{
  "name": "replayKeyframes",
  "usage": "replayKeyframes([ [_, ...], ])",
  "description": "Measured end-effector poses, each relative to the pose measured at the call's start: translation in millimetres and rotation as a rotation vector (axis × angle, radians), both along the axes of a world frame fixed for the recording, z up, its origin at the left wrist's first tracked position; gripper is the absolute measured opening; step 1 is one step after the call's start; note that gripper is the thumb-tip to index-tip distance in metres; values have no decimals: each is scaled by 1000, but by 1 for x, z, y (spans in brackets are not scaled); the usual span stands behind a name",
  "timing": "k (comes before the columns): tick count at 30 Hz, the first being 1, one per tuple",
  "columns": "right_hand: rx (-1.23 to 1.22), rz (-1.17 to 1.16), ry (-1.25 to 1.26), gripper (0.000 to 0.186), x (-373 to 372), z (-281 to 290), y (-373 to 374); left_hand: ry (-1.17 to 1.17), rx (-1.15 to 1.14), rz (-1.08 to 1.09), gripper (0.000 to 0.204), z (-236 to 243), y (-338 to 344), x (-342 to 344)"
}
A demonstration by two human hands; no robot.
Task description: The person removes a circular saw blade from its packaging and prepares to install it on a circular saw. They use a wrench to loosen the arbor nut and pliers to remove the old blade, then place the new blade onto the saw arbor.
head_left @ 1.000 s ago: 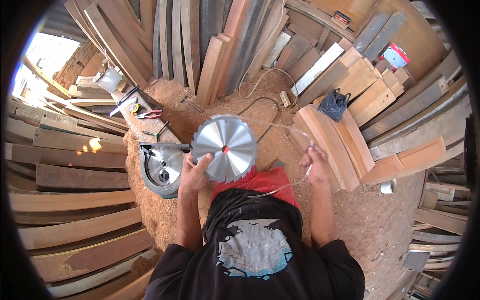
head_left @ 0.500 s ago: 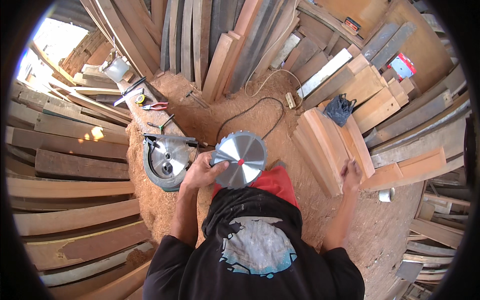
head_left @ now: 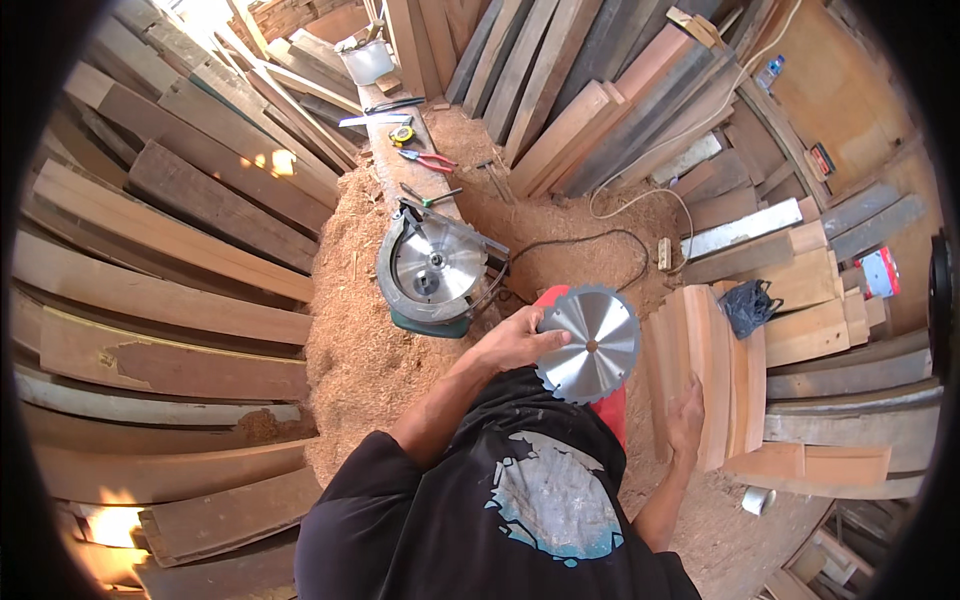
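Note:
A round, toothed circular saw blade (head_left: 612, 362) is pinched at its left edge by my left hand (head_left: 512, 340), thumb on top. The blade is held up over my lap, its flat silver face toward me and its centre hole showing. My right hand (head_left: 686, 418) is to the right, fingers stretched out, beside a stack of planed boards (head_left: 710, 350); I cannot tell whether it touches them. A circular saw (head_left: 435, 265) with green housing lies on its side at the end of a plank, another blade fitted in it.
On the plank lie red-handled pliers (head_left: 428, 160), a yellow tape measure (head_left: 401, 134) and a green-handled tool (head_left: 430, 200). A white container (head_left: 367, 62) stands at its far end. Sawdust (head_left: 350, 330) covers the ground. A dark cable (head_left: 600, 236) loops across it. A black plastic bag (head_left: 750, 306) sits on the boards.
The view has turned left, so the surroundings sit farther right. The blade stays in my left hand, its hole now showing brown instead of red. My right hand's curled fingers have straightened.

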State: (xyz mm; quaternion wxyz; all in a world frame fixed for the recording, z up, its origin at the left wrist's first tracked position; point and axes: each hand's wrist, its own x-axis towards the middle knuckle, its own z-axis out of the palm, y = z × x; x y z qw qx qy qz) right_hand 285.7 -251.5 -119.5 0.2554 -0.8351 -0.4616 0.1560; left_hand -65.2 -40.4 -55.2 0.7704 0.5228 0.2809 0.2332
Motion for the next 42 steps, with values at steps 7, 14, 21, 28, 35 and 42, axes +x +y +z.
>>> replayKeyframes([
  [7, -44, 347, 19, 74, -64, 127, 73, 136, -30, 18, 29, -9, 3, 0],
  [14, 2, 538, -179, 82, -116, 118, 90, -55, -242, 229, 28, -14, 1, 6],
  [21, 345, 670, -330, 54, -114, 90, 98, -168, -409, 291, 26, -17, 6, 14],
  [28, 405, 465, -136, 24, -100, 108, 119, -514, -600, -2, 63, -12, 16, 19],
  [35, 394, 76, 813, 22, -58, 49, 115, 52, 80, 529, 51, -33, 3, 27],
  [42, 445, 8, 1221, 23, -71, 30, 105, -123, -291, 340, 47, -51, -11, 24],
])
